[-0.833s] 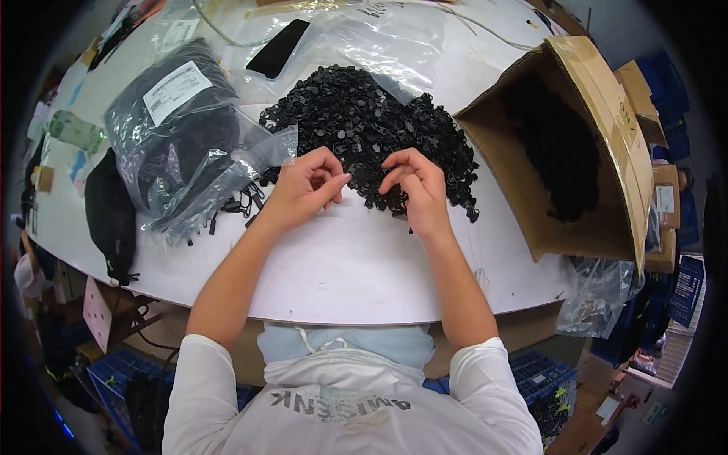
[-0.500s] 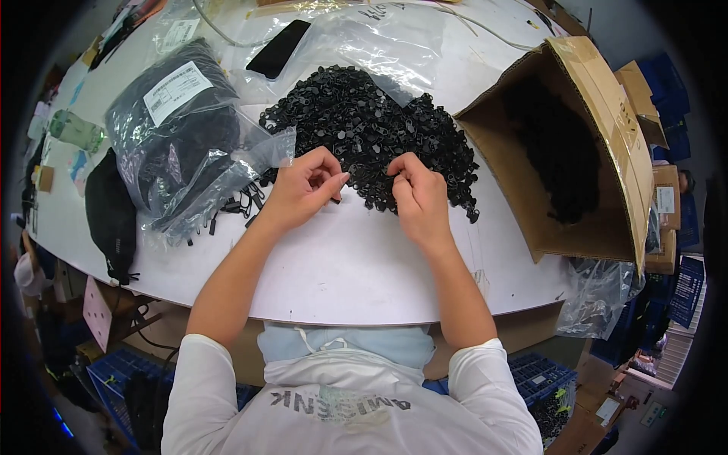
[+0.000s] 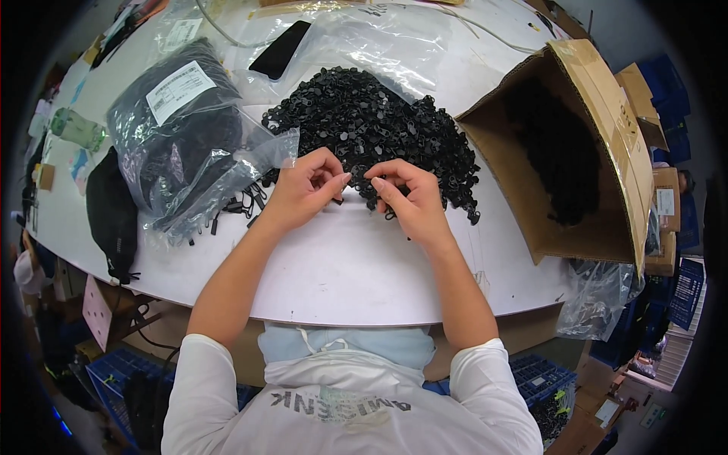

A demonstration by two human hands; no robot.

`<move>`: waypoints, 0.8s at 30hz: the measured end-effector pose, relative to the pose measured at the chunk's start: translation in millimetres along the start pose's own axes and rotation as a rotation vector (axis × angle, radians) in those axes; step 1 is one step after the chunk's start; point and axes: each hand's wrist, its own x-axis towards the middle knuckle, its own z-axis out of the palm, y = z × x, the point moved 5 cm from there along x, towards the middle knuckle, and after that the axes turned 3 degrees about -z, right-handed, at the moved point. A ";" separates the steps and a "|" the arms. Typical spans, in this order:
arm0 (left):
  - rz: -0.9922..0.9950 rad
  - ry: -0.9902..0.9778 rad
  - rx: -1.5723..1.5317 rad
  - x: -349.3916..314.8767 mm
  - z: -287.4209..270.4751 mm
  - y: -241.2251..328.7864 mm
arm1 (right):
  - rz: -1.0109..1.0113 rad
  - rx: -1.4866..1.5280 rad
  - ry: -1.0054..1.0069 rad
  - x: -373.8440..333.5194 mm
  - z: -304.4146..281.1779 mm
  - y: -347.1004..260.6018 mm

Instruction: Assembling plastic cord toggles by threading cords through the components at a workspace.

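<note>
In front of a heap of small black plastic pieces with looped ends (image 3: pixel 364 114), my left hand (image 3: pixel 307 191) is closed, thumb against the curled fingers. A dark bit shows below its fingertips; what it belongs to is too small to name. My right hand (image 3: pixel 413 199) is at the heap's near edge, thumb and forefinger pinched together toward the left hand. Whatever lies in that pinch cannot be made out. A narrow gap separates the two hands. Loose black cord pulls (image 3: pixel 246 201) lie on the white table (image 3: pixel 341 280) left of my left wrist.
A clear plastic bag full of black items (image 3: pixel 178 144) stands on the left, beside a black pouch (image 3: pixel 110 216). On the right a cardboard box (image 3: pixel 538 235) lies open toward the heap, dark contents inside. A black phone (image 3: pixel 279 50) and clear plastic sheeting (image 3: pixel 379 38) lie behind.
My right hand has moved left from the heap toward my left hand, with its thumb and forefinger now extended in a pinch. My left hand has stayed almost still.
</note>
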 end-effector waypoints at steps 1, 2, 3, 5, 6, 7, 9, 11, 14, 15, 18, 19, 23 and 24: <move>-0.009 -0.004 -0.002 0.4 0.4 -0.8 | -0.001 -0.001 0.000 -0.2 -0.1 0.2; -0.010 -0.003 -0.001 0.0 0.1 -1.3 | -0.013 -0.013 -0.007 -0.2 1.2 0.5; -0.006 -0.001 -0.002 -0.5 0.1 -1.4 | -0.025 -0.025 -0.015 -0.3 2.1 0.8; -0.001 0.000 -0.002 -1.0 0.0 -0.9 | -0.059 -0.105 -0.032 -0.6 2.0 -0.1; 0.003 -0.001 -0.003 -1.2 -0.1 -0.4 | -0.093 -0.185 -0.049 -0.7 2.3 -1.8; 0.007 -0.003 -0.003 -1.4 -0.2 0.1 | -0.094 -0.185 -0.049 -0.7 2.0 -3.2; 0.003 -0.003 -0.004 -1.2 0.6 0.2 | -0.077 -0.230 -0.063 -1.3 1.3 -6.0; -0.002 -0.002 -0.006 -1.2 1.0 0.6 | -0.067 -0.251 -0.079 -1.8 -0.3 -6.0; -0.005 0.000 0.009 -1.2 0.5 0.7 | -0.044 -0.294 -0.117 -2.8 1.4 -7.4; -0.004 0.000 0.009 -1.5 -0.3 -0.4 | -0.031 -0.315 -0.139 -2.9 2.6 -7.5; 0.001 -0.001 0.014 -1.2 -2.3 -1.3 | -0.036 -0.314 -0.143 -1.4 4.3 -1.3; 0.003 -0.004 0.018 -0.8 -2.7 -1.2 | -0.039 -0.318 -0.141 -0.5 4.6 -2.1; 0.023 -0.011 0.019 1.1 1.1 0.5 | -0.032 -0.301 -0.160 -1.7 6.7 -3.4; 0.015 0.012 0.032 1.5 2.1 3.3 | -0.053 -0.291 -0.148 -2.7 5.8 -3.7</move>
